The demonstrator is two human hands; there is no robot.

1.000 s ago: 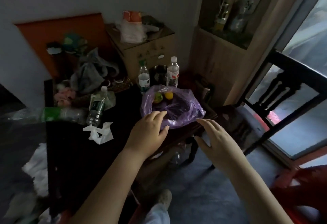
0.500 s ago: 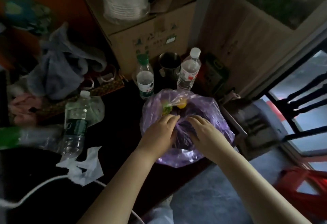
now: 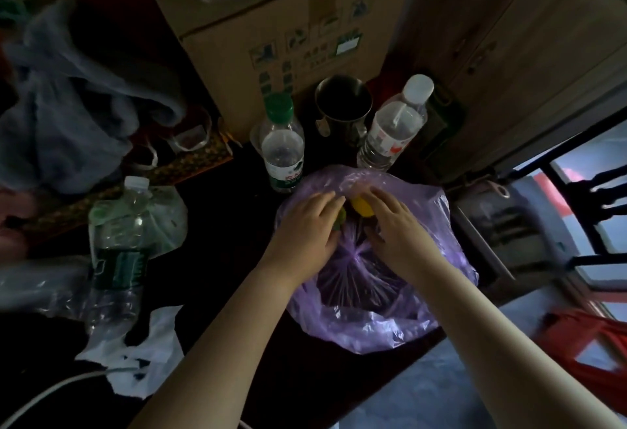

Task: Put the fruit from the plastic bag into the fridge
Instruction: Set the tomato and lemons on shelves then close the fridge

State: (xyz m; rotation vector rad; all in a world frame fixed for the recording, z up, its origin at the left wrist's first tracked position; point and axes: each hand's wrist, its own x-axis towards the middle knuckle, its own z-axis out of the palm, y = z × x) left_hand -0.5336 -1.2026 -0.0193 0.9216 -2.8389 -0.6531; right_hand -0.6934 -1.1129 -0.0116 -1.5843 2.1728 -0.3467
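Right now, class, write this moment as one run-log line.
stage: taking fruit from purple bag | left hand: grips green fruit | right hand: grips yellow fruit | fridge: not in view

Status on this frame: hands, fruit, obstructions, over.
Left hand curled round green fruit, right hand laid over yellow fruit, grip unclear. Both fruit inside open purple bag. Green-capped bottle, white-capped bottle and mug close behind bag; fridge not seen.

- Left hand (image 3: 305, 230): palm down, fingers curled over a small round green fruit (image 3: 340, 221).
- Right hand (image 3: 398, 228): palm down, fingertips against a small round yellow fruit (image 3: 360, 208); grip unclear.
- Bare forearms converge forward.
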